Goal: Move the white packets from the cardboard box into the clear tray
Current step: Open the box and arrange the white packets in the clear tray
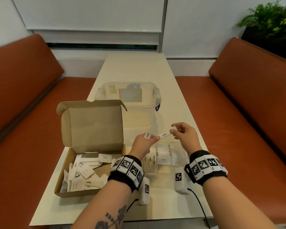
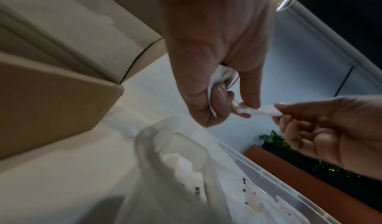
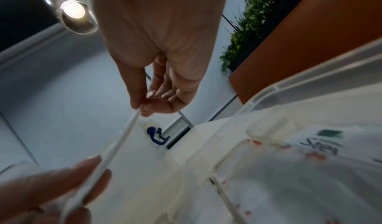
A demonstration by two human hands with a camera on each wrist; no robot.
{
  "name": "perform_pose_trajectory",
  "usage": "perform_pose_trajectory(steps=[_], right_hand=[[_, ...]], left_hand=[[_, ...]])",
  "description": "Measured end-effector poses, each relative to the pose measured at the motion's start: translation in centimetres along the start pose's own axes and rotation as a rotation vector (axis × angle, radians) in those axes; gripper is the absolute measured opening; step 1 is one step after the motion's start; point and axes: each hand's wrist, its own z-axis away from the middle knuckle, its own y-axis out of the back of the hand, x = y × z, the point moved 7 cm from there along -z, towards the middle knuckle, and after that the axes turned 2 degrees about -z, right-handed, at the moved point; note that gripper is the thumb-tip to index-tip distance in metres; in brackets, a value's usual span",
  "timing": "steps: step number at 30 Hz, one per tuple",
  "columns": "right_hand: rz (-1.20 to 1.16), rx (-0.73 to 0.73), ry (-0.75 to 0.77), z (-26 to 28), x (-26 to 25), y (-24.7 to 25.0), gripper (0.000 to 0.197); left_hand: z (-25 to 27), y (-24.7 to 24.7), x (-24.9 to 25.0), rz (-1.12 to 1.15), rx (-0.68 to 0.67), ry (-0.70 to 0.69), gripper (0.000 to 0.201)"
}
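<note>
A white stick packet marked Sugar (image 1: 165, 135) hangs in the air above the clear tray (image 1: 162, 176). My left hand (image 1: 156, 138) pinches its near end and also grips more white packets (image 1: 147, 135) bunched in the palm. My right hand (image 1: 173, 129) pinches the far end between thumb and fingers. The wrist views show the same stick (image 2: 260, 111) (image 3: 115, 147) stretched between both hands. The tray holds upright packets (image 1: 163, 154) in its compartments. To the left, the open cardboard box (image 1: 63, 171) holds several loose white packets (image 1: 82, 176).
A clear lidded plastic container (image 1: 127, 95) stands behind the tray and the box. The box's raised lid (image 1: 94, 124) stands just left of my left hand. Orange benches (image 1: 254, 113) flank the narrow table (image 1: 135, 68). A plant (image 1: 274, 22) is at the back right.
</note>
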Motion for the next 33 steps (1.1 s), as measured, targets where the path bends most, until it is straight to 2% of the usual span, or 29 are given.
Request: perform_pose_trajectory(steps=[2, 4, 9, 12, 14, 17, 21, 23, 26, 29, 33], right_hand=[[0.241, -0.066, 0.078, 0.6, -0.4, -0.6, 0.030], [0.368, -0.159, 0.156, 1.1, -1.3, -1.7, 0.033], [0.561, -0.290, 0.153, 1.4, -1.9, -3.5, 0.024], [0.425, -0.224, 0.135, 1.3, -1.9, -3.3, 0.018], [0.235, -0.145, 0.094, 1.2, -1.9, -2.6, 0.011], [0.080, -0.078, 0.058, 0.9, -2.1, -1.8, 0.007], [-0.079, -0.063, 0.022, 0.8, -2.1, -1.9, 0.017], [-0.117, -0.061, 0.001, 0.9, -1.8, -1.9, 0.021], [-0.049, -0.157, -0.027, 0.9, -1.2, -2.2, 0.018], [0.092, -0.277, -0.044, 1.1, -0.8, -3.0, 0.008], [0.270, -0.279, -0.094, 1.4, 0.1, -3.4, 0.022]], left_hand=[[-0.2, 0.5, 0.4, -0.070, 0.046, -0.055, 0.019], [-0.4, 0.7, 0.7, -0.114, 0.058, -0.103, 0.023], [-0.5, 0.8, 1.8, -0.095, 0.092, -0.209, 0.028], [-0.4, 1.0, 2.0, -0.024, 0.121, -0.229, 0.026], [-0.4, 1.1, 1.5, 0.028, 0.129, -0.186, 0.028], [-0.5, 0.9, 0.7, 0.049, 0.093, -0.108, 0.024], [-0.6, 0.2, -0.1, 0.014, -0.023, -0.032, 0.021], [-0.6, 0.2, -0.2, 0.024, -0.026, -0.018, 0.016], [-0.9, 0.7, -0.1, 0.059, 0.029, -0.025, 0.014], [-1.3, 1.0, -0.3, 0.045, 0.058, -0.041, 0.022], [-1.5, 1.5, -0.8, -0.028, 0.140, -0.005, 0.031]])
